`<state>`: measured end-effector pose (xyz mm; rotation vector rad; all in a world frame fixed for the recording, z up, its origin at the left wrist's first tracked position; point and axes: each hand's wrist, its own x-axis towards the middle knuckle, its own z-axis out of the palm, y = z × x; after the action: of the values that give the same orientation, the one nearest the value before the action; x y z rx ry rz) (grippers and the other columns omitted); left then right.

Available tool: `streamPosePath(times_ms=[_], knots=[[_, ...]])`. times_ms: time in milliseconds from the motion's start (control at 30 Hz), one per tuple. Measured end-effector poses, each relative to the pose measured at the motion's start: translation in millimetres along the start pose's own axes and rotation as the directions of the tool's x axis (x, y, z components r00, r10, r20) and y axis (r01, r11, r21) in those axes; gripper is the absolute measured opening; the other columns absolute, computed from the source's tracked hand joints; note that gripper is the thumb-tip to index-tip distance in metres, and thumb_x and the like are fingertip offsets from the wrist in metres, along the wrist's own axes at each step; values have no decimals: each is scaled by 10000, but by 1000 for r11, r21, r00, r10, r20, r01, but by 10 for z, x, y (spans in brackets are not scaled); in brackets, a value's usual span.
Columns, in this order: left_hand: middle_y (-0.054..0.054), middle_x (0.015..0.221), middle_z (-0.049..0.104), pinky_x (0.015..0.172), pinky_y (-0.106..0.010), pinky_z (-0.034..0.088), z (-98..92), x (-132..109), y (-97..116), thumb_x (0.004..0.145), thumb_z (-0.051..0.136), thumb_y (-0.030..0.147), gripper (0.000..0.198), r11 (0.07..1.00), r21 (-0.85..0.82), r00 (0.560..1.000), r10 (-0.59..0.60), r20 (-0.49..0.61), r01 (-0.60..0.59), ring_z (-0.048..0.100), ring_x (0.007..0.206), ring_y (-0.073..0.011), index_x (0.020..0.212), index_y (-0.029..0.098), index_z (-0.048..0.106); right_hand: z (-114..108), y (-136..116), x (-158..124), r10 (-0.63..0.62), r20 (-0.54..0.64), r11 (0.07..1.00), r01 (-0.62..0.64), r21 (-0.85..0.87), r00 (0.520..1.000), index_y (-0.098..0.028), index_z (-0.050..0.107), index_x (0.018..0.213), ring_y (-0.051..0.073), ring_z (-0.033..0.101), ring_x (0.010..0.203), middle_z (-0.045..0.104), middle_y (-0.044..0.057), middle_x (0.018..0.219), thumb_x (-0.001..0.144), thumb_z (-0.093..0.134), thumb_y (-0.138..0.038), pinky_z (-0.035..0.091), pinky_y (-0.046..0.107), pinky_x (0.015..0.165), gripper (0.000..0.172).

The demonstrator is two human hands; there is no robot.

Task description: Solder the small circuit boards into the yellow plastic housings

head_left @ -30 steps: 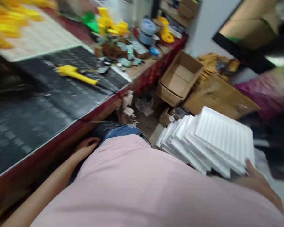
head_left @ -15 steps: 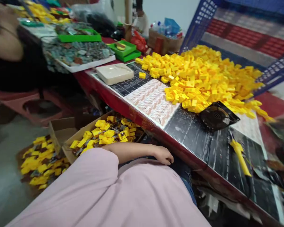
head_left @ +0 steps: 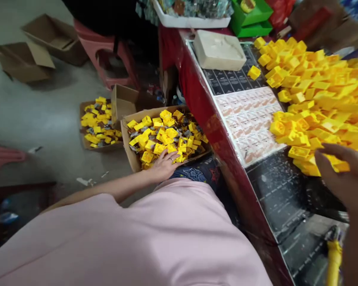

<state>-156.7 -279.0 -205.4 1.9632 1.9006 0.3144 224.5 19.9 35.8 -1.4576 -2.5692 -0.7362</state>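
Observation:
My left hand (head_left: 164, 163) rests on yellow plastic pieces (head_left: 168, 135) inside a cardboard box (head_left: 127, 147) beside my lap. Its fingers are stretched out, and one wears a ring. On the right, my right hand (head_left: 347, 172) reaches over the near edge of the heap of yellow plastic housings (head_left: 318, 99) on the table. Thumb and forefinger are apart, and I see nothing gripped between them. Below that hand lies a soldering iron with a yellow handle (head_left: 333, 260). A black square fan (head_left: 320, 194) is partly hidden by the hand.
A cream block (head_left: 220, 51) and a printed sheet (head_left: 250, 119) lie on the red-edged table. Green trays (head_left: 252, 20) stand at the back. Another box of yellow pieces (head_left: 100, 123), a pink stool (head_left: 107, 51) and cartons (head_left: 22, 59) are on the floor.
The view has swung left and down. My left hand has moved from my lap onto the pieces in the box. My right hand has come into view at the yellow heap.

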Motion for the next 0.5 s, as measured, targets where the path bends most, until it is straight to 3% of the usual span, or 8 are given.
streamPosePath(times_ms=[33,100,233,367,500], knots=[[-165,1588,648,1306,-670,377,41,-71,-12,1051,503,145,439,1000,10,1000,-21,-2,21,527,1563,-353,1390,232,768,73,-78,216,-2,16,998,1,67,1000,-463,671,1340,301,751,1202,804,144,1197,1089,476,-596,617,484,970,344],[-166,1638,604,1323,-666,355,82,-116,-36,1040,526,138,462,998,27,998,-58,0,58,503,1586,-354,1437,233,744,257,-289,703,7,93,993,-18,120,996,-437,718,1283,356,735,1235,813,137,1206,1047,499,-621,600,556,990,370],[-122,1707,535,1371,-631,284,29,133,-143,1064,501,147,495,997,45,997,-64,36,62,423,1650,-308,1500,272,700,613,-802,1592,-76,134,991,60,119,988,-338,703,1399,354,670,1335,778,153,1323,1039,542,-505,556,552,1063,428],[-168,1777,409,1352,-709,255,-155,486,-335,1019,653,258,568,995,69,994,-71,87,65,343,1686,-368,1586,256,621,793,-1191,2200,-158,162,984,141,112,974,-262,624,1518,319,594,1402,684,185,1488,1067,551,-471,480,491,1153,502],[-189,1787,383,1273,-779,334,-387,497,-602,961,724,290,662,986,97,981,-146,126,134,349,1670,-428,1610,308,595,924,-1401,2674,-201,212,976,176,130,956,-171,495,1629,329,488,1493,530,238,1650,1113,466,-570,397,481,1174,653]])
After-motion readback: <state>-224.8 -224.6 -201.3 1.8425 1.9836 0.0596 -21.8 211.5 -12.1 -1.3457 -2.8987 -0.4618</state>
